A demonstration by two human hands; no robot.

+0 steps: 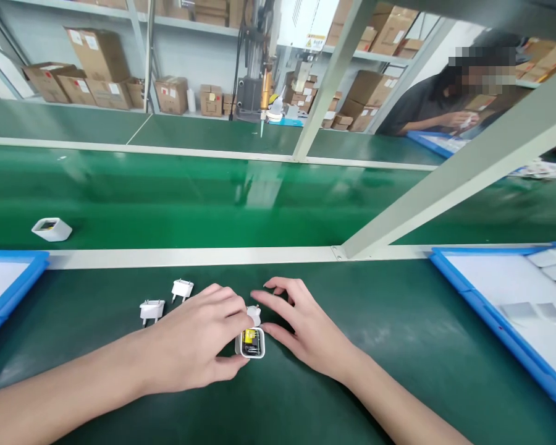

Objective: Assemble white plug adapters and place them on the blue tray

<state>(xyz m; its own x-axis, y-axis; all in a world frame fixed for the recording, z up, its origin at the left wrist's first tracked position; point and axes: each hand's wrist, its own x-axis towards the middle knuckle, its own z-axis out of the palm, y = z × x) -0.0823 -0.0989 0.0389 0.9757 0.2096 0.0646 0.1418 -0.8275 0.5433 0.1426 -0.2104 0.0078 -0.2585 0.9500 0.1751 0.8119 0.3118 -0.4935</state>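
Note:
My left hand (208, 340) grips a small white charger housing (238, 347) between thumb and fingers. Its open end faces up and shows a circuit with a yellow part inside. Just behind the housing, at my left fingertips, is a white plug piece (254, 315), partly covered by the fingers. My right hand (301, 321) is close on the right, fingers spread and curved; its thumb tip is beside the housing, and whether it touches cannot be made out. Left of my left hand, two white plug caps with metal pins lie on the mat, a nearer one (152, 309) and a farther one (182, 288).
Another white housing (53, 229) lies on the green belt (167, 216) beyond the pale rail (204, 256). Blue-edged trays stand at left (16, 296) and right (495, 315), the right one holding white parts. A slanted post (445, 179) rises at right. A co-worker (426, 105) sits across.

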